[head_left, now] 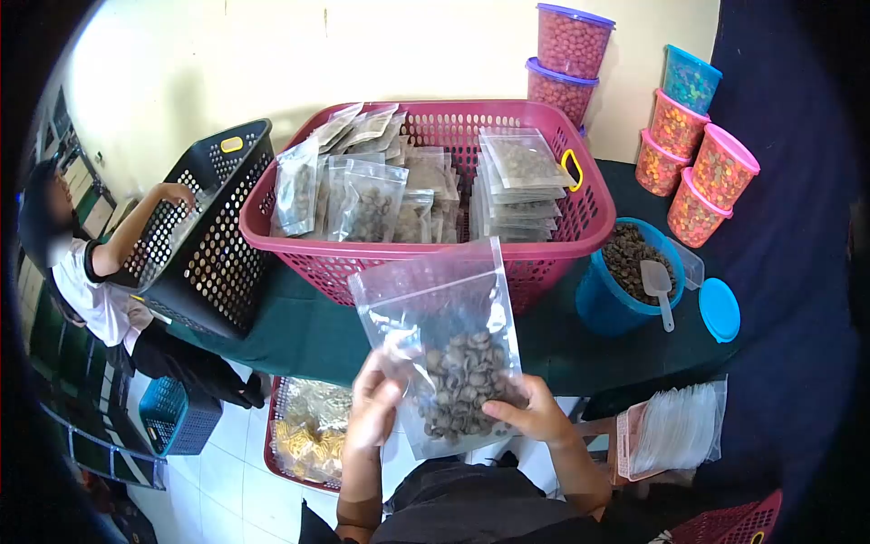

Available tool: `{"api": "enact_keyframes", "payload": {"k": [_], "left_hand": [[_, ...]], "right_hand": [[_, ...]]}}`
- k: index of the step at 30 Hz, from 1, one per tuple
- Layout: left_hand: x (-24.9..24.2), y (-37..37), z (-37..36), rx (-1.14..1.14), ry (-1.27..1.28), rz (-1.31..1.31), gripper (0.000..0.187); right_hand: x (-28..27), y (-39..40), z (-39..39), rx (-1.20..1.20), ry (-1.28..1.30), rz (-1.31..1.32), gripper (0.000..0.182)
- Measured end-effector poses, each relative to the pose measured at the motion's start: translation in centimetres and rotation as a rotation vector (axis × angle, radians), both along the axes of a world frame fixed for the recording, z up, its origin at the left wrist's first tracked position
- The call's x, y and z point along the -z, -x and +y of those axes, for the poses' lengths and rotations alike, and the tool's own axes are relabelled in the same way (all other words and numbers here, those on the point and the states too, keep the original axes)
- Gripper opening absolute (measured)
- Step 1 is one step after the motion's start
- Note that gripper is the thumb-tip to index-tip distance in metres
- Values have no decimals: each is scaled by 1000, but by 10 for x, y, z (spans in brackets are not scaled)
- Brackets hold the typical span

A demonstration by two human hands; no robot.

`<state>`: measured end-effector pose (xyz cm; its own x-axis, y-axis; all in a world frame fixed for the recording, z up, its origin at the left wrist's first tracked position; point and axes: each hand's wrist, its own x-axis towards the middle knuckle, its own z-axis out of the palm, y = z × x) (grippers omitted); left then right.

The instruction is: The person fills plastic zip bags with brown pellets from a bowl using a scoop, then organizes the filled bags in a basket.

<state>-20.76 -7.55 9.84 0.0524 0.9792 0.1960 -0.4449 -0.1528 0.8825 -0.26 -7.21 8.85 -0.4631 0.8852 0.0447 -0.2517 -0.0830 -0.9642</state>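
A clear zip bag (462, 376), part filled with small grey-brown pieces, is held upright in front of me, its top edge over the rim of the pink basket (426, 245). My left hand (376, 399) grips the bag's left edge. On the lower right side, my right hand (526, 412) holds it with the thumb across the front. Many similar filled bags (367, 199) stand in the pink basket, with a neat stack (521, 172) at its right. A blue tub (625, 272) of the same pieces, with a scoop (657, 281) on top, stands to the right.
A blue lid (720, 310) lies right of the tub. Tubs of colourful sweets (693, 172) stand at the back right. A black basket (213, 227) is at left, where another person (104, 281) reaches in. Empty bags (675, 431) fill a small basket, lower right. Packets (313, 431) lie in a floor basket.
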Motion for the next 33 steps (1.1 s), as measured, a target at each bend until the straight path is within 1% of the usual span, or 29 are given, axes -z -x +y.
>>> {"api": "enact_keyframes", "payload": {"k": [2,3,4,5,7,8,9,10,11,12,13,14,15,17,19,21,23,27,28,29,30,31,32,33], "left_hand": [[9,11,4,107,85,133,57],[4,10,4,147,136,213,53],[-1,9,8,160,187,218,41],[-9,14,11,174,181,223,41],[-24,28,22,146,197,273,32],[-24,46,38,219,101,328,32],[-44,51,48,206,96,308,32],[-54,60,60,155,122,276,32],[-64,63,74,70,80,228,36],[-82,67,87,31,155,224,37],[-96,74,106,147,180,200,37],[-104,80,126,145,122,256,37],[-113,82,147,238,107,206,39],[-134,77,182,341,133,181,40],[-146,63,206,352,147,138,41],[-139,48,238,375,121,118,41],[-129,34,266,358,185,275,39],[-130,-17,283,408,183,238,38],[-126,-27,292,411,224,266,39],[-120,-36,304,413,266,292,41],[-112,-42,320,403,300,350,43],[-108,-51,331,403,293,354,43],[-105,-61,341,353,277,436,43],[-99,-70,351,300,261,517,44]], "right_hand": [[-2,14,7,37,46,41,33],[-3,19,9,69,91,86,32],[-2,24,10,81,89,90,32],[-2,26,9,86,48,141,38],[0,29,8,100,-50,245,49],[10,28,11,58,-90,252,58],[11,26,10,74,-107,253,58],[10,24,10,35,-7,273,57],[9,21,10,-8,94,292,56],[12,19,12,-20,90,306,52],[18,17,13,-10,116,266,48],[23,14,13,-22,114,242,46],[27,11,14,-32,112,216,44],[29,6,15,-43,117,151,44],[33,2,20,-75,150,118,41],[42,0,33,-101,166,97,40],[52,0,46,-118,196,107,38],[81,6,79,-177,241,87,34],[87,6,86,-181,213,-7,34],[92,7,91,-185,222,-14,33],[99,6,96,-201,242,-28,33],[103,4,103,-218,260,-42,33],[105,1,110,-218,253,-40,33],[103,-2,115,-228,299,-92,34]]}}
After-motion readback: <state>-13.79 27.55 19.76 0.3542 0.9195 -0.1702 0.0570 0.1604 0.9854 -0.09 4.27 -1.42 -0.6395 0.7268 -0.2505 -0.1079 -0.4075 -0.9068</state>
